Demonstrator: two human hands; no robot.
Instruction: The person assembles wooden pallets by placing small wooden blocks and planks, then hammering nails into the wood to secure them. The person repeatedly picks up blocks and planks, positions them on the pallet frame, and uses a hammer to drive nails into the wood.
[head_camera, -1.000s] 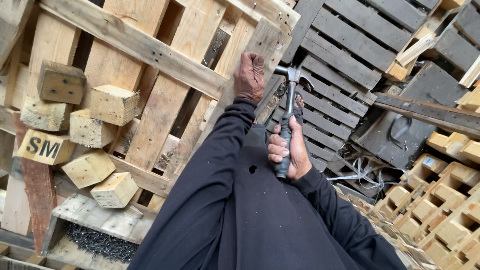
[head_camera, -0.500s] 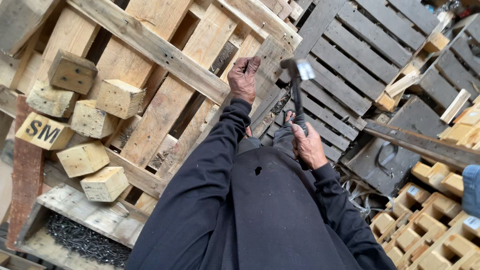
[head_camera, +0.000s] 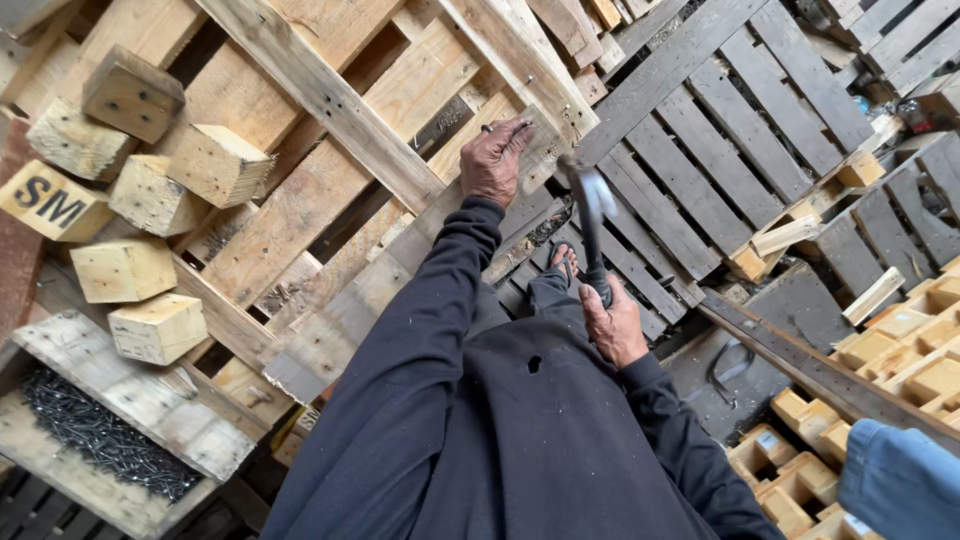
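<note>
left hand (head_camera: 493, 162) pinches a nail (head_camera: 490, 128) upright on the light pallet (head_camera: 330, 100) board. right hand (head_camera: 612, 325) is wrapped tight on the hammer (head_camera: 592, 225) handle, its head raised just right of the nail.

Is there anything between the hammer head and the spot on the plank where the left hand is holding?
Nothing visible. The hammer in the right hand has open air toward the left hand on the pallet plank.

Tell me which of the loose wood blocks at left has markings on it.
The block at the far left edge, lowest of the upper cluster: it alone carries dark stencilled letters on its face. The other blocks show bare wood.
</note>
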